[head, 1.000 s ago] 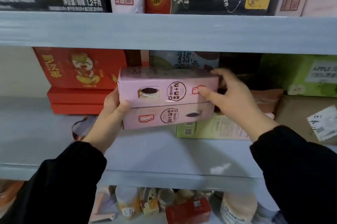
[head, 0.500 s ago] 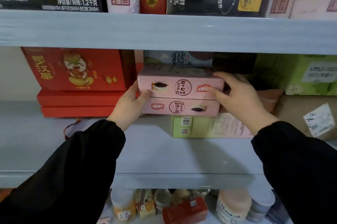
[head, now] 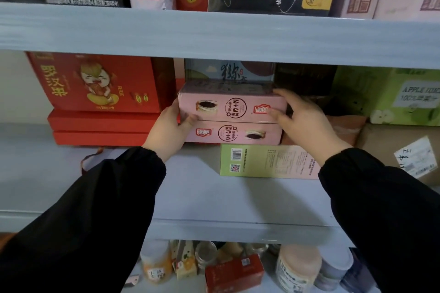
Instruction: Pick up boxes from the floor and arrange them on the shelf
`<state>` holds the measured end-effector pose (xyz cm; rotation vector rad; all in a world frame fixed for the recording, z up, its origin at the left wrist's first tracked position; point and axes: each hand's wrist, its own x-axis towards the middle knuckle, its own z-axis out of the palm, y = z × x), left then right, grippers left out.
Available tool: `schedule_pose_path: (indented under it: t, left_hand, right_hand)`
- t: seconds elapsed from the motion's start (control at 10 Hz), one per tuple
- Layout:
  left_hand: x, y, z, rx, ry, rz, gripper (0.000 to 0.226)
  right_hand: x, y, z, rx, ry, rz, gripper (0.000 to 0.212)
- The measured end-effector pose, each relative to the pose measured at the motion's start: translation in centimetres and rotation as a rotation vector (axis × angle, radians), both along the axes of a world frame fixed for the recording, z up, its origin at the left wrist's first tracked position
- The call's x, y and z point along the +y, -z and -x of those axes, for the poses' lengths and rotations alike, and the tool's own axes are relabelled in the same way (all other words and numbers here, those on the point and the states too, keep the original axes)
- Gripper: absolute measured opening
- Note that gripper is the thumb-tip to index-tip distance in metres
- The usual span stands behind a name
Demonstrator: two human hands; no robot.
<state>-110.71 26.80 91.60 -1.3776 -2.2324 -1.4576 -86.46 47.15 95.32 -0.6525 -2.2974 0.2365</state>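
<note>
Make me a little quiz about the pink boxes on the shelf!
1. True or false: the two pink boxes are stacked one on the other.
2. Which box sits under their right part? A) red B) green box C) black
3. Which hand is at the stack's left end?

Key: 1 true. 2 B. 3 the left hand; the right hand is at the right end.

The grey shelf (head: pixel 195 197) carried stacked red boxes (head: pixel 100 130) left of the left hand (head: pixel 170 130), a green box (head: pixel 264 161) below the right hand (head: pixel 307 123), and a brown carton (head: pixel 402 149) farther right.
</note>
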Motion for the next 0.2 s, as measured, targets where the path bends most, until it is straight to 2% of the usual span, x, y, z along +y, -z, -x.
schedule_pose_path:
  t: [0.1,0.2]
  left_hand:
    - [-0.6,-0.5,-0.9,0.027,-0.026,0.072,0.033]
    - [-1.9,-1.0,-0.9,0.046,-0.115,0.127,0.047]
  right_hand:
    - [-0.4,-0.4,-0.2,-0.026,0.031,-0.001,0.061]
    - [-1.4,-0.5,-0.5,0.028,0.039,-0.097,0.071]
